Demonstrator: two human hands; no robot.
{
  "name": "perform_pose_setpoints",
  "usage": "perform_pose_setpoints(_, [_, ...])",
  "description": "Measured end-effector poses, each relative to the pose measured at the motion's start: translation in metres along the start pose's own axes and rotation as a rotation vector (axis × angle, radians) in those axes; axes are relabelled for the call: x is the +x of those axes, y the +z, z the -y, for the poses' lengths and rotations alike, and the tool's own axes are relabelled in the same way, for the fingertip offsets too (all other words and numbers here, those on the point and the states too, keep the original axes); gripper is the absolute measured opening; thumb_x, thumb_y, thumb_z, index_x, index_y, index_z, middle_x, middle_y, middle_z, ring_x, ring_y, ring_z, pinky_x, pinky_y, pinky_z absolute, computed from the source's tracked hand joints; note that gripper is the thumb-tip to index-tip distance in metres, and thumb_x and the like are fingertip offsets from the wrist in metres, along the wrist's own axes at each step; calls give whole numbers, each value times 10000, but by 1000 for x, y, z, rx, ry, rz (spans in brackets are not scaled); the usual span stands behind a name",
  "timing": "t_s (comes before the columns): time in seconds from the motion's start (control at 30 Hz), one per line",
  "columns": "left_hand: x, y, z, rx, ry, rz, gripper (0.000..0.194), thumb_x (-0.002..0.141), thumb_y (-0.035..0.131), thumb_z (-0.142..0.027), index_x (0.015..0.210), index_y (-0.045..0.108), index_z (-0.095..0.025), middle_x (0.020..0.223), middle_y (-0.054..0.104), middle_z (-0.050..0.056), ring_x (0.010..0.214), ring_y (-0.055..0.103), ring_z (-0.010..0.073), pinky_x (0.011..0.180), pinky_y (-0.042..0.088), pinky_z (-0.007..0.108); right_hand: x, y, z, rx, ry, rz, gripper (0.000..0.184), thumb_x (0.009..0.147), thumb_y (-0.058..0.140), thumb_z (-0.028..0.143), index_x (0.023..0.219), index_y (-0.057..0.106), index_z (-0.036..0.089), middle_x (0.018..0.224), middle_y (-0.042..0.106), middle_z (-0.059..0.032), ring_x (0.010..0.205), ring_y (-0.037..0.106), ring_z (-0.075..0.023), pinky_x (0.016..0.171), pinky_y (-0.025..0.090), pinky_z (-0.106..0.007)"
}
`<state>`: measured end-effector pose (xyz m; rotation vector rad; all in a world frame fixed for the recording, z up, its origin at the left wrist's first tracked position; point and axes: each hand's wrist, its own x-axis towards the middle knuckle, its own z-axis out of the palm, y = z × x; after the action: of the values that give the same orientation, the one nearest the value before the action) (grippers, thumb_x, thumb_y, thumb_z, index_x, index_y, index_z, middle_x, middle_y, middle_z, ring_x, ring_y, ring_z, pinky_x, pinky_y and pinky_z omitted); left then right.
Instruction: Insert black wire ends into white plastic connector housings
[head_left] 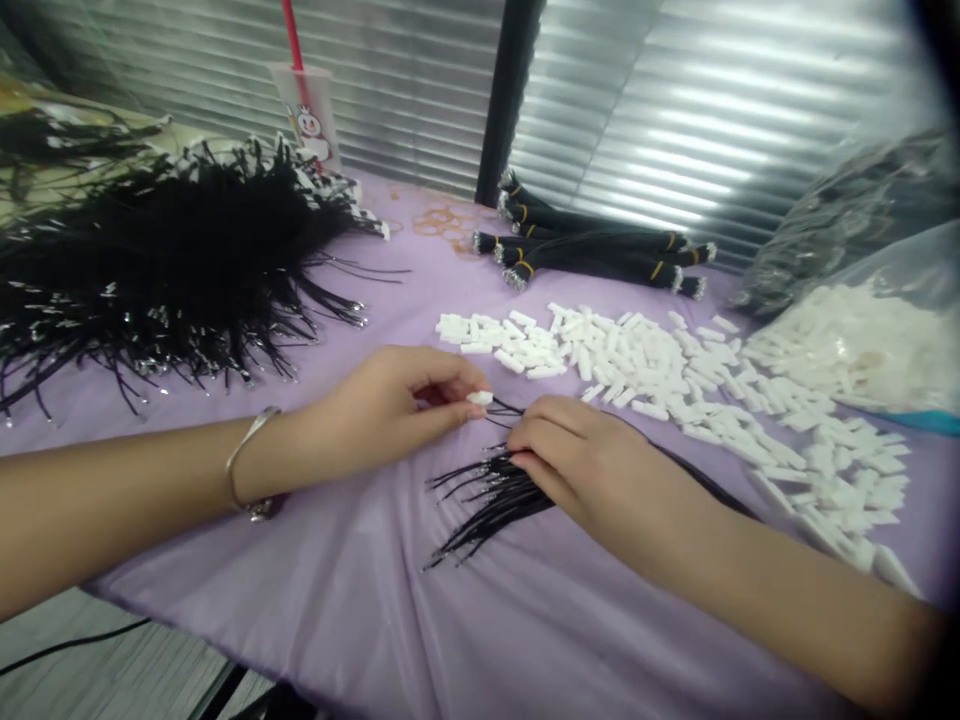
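Between the thumb and fingers of my left hand [424,400] is a small white plastic connector housing [480,398], its end sticking out to the right. Thin black wires [504,404] run from beside the housing to my right hand [559,440], whose thumb and fingers are pinched together around them. Whether the wires sit inside the housing cannot be made out. Beneath my right hand lies a loose bunch of black wires [502,500] with shiny metal tips pointing left. Behind it spreads a pile of white connector housings [637,350].
A large heap of black wires [172,240] with white ends lies at left. Tied wire bundles [592,260] and tan rubber bands [446,222] lie at the back, near a plastic cup [304,115] with a red straw. Clear bags [862,330] stand at right on the purple tablecloth [337,590].
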<state>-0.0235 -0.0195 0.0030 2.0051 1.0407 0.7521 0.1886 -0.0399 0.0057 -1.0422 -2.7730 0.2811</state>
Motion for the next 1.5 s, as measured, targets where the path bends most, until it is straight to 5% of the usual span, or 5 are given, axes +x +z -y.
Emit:
perform_pose_setpoints(0.2, [4,0,-4,-402,-306,76,81,778,625,-160,853,601,-144,698,657,-25,643,618,73,623,501,135,-5,7,-2,-8,-2,-22,141,809,488,18,796,541,148,875,519,-49,861,474,-180,768,419,-313])
perform_pose_setpoints(0.43, [1,-2,-12,-611,-600,224,100,808,604,-160,907,617,-152,796,702,19,744,668,113,725,553,201,0,-2,8,270,304,-141,95,832,457,87,779,503,152,689,525,15,580,441,-92,520,326,-222])
perform_pose_setpoints(0.67, [-1,4,-18,-618,-596,207,114,843,567,-157,911,658,-145,814,699,26,768,663,102,739,543,169,6,-2,5,287,290,-184,112,800,527,129,694,557,151,665,554,18,587,436,-86,540,305,-221])
perform_pose_setpoints(1.1, [0,5,-15,-580,-531,226,114,839,576,-160,927,649,-157,836,699,16,751,662,88,719,545,150,2,9,0,-8,26,-279,100,786,579,90,703,558,143,682,579,1,627,502,-112,567,371,-229])
perform_pose_setpoints(1.5, [1,9,-16,-573,-575,202,40,809,601,-176,818,601,-138,770,684,12,708,655,102,694,550,186,9,13,10,136,89,-220,122,827,513,92,731,571,139,739,588,-32,720,536,-155,658,406,-275])
